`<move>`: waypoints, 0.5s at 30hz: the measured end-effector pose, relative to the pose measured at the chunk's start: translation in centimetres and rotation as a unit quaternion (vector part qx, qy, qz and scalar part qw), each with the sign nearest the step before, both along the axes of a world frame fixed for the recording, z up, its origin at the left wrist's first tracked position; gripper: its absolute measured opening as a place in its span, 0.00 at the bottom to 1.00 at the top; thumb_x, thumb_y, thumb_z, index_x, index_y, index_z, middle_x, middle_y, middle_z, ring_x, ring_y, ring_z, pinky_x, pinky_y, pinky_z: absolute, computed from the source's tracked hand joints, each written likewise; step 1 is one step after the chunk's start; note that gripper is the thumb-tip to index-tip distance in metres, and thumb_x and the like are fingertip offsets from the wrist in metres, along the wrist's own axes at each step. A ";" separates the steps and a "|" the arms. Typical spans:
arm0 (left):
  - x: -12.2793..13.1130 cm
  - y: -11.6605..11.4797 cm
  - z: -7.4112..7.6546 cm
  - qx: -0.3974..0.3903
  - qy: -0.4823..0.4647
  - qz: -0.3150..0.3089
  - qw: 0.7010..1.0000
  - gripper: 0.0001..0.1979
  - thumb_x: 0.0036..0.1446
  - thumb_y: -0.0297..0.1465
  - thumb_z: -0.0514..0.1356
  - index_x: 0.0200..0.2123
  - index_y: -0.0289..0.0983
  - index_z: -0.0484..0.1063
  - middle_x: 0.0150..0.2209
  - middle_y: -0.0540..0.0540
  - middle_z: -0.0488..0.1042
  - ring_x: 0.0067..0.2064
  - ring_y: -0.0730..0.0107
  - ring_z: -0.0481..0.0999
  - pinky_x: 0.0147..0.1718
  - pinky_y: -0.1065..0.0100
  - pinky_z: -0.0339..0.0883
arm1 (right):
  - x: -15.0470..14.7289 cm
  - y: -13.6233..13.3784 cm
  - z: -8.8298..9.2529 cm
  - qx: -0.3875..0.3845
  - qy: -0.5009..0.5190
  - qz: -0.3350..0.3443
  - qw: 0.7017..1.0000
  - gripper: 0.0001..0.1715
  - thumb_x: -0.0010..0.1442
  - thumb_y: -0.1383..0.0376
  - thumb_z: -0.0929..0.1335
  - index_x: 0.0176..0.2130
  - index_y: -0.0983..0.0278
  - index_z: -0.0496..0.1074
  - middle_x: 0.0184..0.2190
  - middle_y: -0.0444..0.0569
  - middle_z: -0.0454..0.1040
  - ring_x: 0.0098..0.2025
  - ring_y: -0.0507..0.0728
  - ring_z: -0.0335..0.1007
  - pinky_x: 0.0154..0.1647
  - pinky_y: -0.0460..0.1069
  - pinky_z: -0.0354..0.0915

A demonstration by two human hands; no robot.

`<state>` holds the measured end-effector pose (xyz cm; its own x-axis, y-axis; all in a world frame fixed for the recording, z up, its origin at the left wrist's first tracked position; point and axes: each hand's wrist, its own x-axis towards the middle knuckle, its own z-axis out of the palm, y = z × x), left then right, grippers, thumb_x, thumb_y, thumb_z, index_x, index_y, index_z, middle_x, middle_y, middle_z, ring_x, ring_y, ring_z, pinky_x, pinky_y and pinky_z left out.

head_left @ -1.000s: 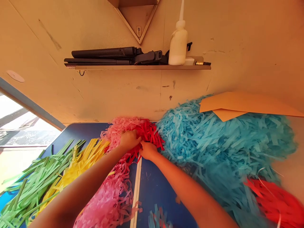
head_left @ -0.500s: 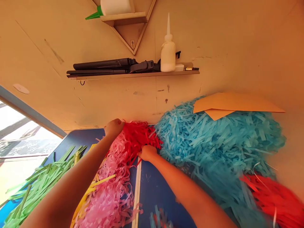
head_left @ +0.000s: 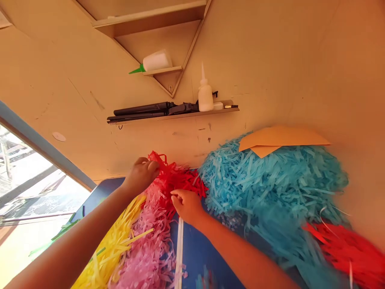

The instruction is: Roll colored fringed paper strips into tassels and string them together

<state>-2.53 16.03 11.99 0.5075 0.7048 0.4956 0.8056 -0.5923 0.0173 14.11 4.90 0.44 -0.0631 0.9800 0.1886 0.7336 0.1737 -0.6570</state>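
Observation:
Red paper fringe (head_left: 188, 181) lies on the blue table top by the wall. My left hand (head_left: 142, 174) is closed on its left end, lifting a few red strips off the surface. At the near side of the red fringe is my right hand (head_left: 187, 204), fingers curled in a pinch against it. Pink fringe (head_left: 150, 245) runs from under the red towards me. Yellow fringe (head_left: 111, 241) lies left of the pink, partly behind my left forearm. A big heap of light blue fringe (head_left: 270, 176) stands to the right.
Orange paper (head_left: 282, 136) rests on the blue heap. More red fringe (head_left: 345, 249) lies at the lower right. A wall shelf (head_left: 180, 115) holds a white bottle (head_left: 205, 96) and a black tool (head_left: 144, 109). Above it lies a green-tipped bottle (head_left: 158, 60). Green strips (head_left: 64, 229) are at left.
The view has tilted up. My left hand has raised red strips from the pile. More yellow fringe now shows beside the pink, and less of the green is visible. My right hand stays by the red fringe.

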 end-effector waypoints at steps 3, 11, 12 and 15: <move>0.5 -3.7 -1.6 0.025 0.037 -0.067 0.997 0.11 0.59 0.36 0.54 0.34 0.40 0.75 0.29 0.44 0.78 0.35 0.60 0.77 0.51 0.55 0.65 | -1.5 -2.3 1.7 0.093 0.093 0.046 0.990 0.27 0.67 0.64 0.61 0.64 0.59 0.62 0.39 0.46 0.79 0.42 0.56 0.75 0.44 0.46 0.66; -0.5 -12.4 -3.9 0.105 -0.097 -0.055 0.988 0.08 0.61 0.33 0.54 0.36 0.44 0.74 0.39 0.44 0.78 0.42 0.57 0.77 0.43 0.57 0.69 | -5.3 -3.8 0.4 0.027 0.227 -0.073 0.971 0.18 0.68 0.67 0.58 0.49 0.63 0.73 0.37 0.50 0.77 0.41 0.58 0.73 0.44 0.50 0.67; -0.9 -13.2 -4.0 0.099 -0.101 -0.067 0.988 0.08 0.61 0.32 0.54 0.37 0.44 0.73 0.40 0.44 0.79 0.43 0.57 0.77 0.44 0.56 0.70 | -5.9 -4.1 0.3 0.043 0.231 -0.099 0.967 0.20 0.70 0.67 0.56 0.49 0.63 0.73 0.43 0.53 0.76 0.49 0.60 0.71 0.51 0.51 0.65; -2.3 -15.3 -4.3 0.106 -0.101 -0.067 0.987 0.09 0.62 0.30 0.52 0.42 0.45 0.71 0.40 0.45 0.81 0.43 0.56 0.78 0.44 0.55 0.71 | -7.5 -4.8 0.3 0.067 0.255 -0.112 0.958 0.19 0.71 0.68 0.56 0.51 0.61 0.72 0.53 0.53 0.72 0.59 0.60 0.63 0.60 0.54 0.60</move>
